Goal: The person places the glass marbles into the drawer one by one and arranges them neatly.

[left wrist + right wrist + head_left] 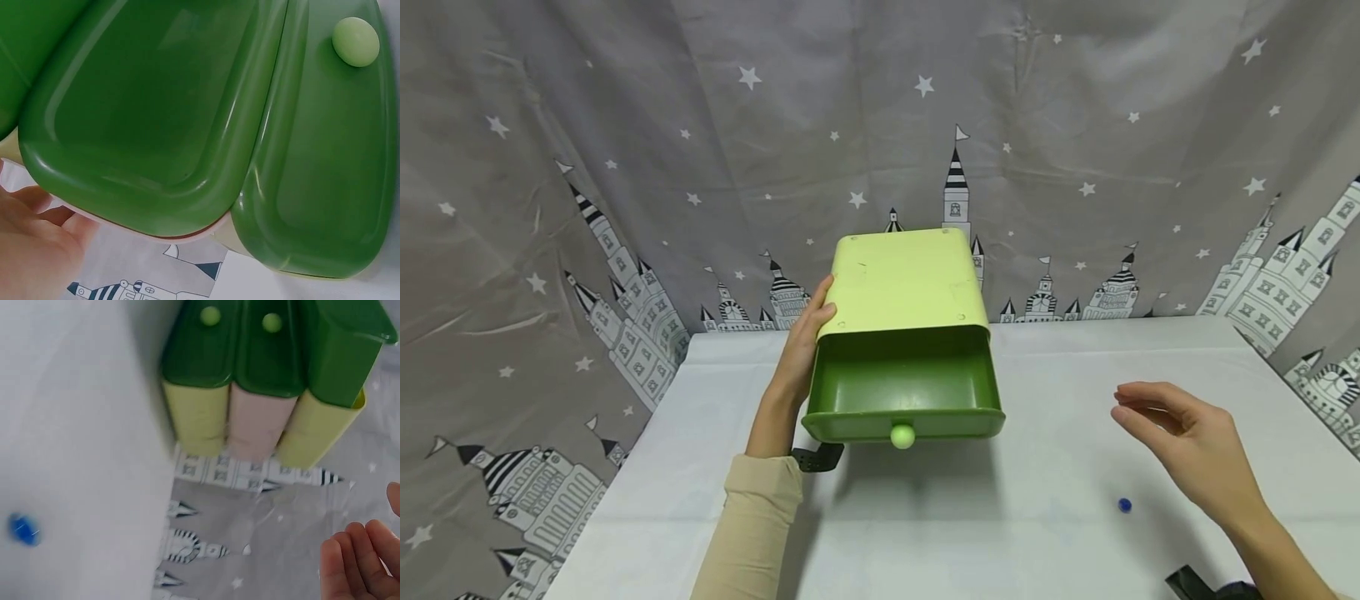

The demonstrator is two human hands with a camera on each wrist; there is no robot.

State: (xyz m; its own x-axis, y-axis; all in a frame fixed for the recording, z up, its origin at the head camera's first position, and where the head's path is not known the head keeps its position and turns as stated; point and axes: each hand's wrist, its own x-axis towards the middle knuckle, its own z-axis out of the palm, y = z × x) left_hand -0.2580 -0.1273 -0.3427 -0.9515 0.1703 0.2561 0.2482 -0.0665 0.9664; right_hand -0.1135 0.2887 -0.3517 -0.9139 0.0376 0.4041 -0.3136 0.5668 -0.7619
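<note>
A small drawer cabinet (pixel 910 279) with a pale yellow top faces me, its green top drawer (pixel 904 371) pulled out and nothing seen inside. The right wrist view shows two more green drawer fronts (pixel 265 362) below it, both pushed in. My left hand (pixel 801 358) rests against the cabinet's left side; in the left wrist view its fingers (pixel 78 228) touch that side. Off to the right, my right hand (pixel 1195 446) hovers over the table with a gap between thumb and fingers, holding nothing. Nearby on the table lies a small blue object (pixel 1124 505), blurred in the right wrist view.
A white cloth covers the table (pixel 1052 550). Behind it hangs a grey curtain (pixel 1037 83) printed with castles and stars. The open drawer's light green knob (pixel 902 436) juts toward me.
</note>
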